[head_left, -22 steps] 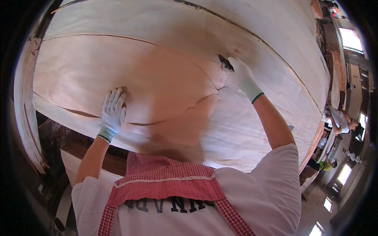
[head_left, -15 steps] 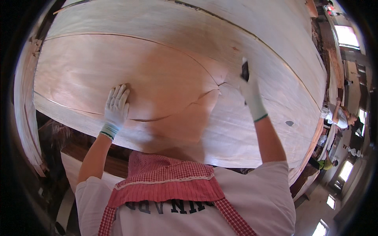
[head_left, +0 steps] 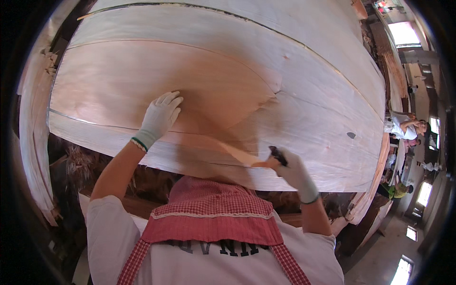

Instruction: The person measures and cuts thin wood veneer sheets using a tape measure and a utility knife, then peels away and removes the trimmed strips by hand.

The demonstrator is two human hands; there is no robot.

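My left hand (head_left: 160, 114), in a white knit glove, rests on a pinkish wood veneer sheet (head_left: 114, 80) with its fingers stretched out. My right hand (head_left: 297, 176), also gloved, is near the front edge of the pale veneer. It is closed around a black utility knife (head_left: 278, 156), whose blade I cannot make out. A torn veneer strip (head_left: 240, 155) runs up to the fingers of this hand and is also gripped. The strip is partly lifted and blurred. The pink sheet lies over larger pale veneer sheets (head_left: 327, 109), its right end ragged.
A dark seam (head_left: 237, 13) curves across the far veneer. Stacked veneer (head_left: 35, 137) stands at the left, with dark scraps (head_left: 80, 164) below the front edge. A person in white (head_left: 403, 127) and another in yellow-green (head_left: 398, 191) are off to the right.
My right hand has come down and nearer with the knife, now pulling a veneer strip from the pink sheet's near side. My left hand has shifted right and slightly farther away.
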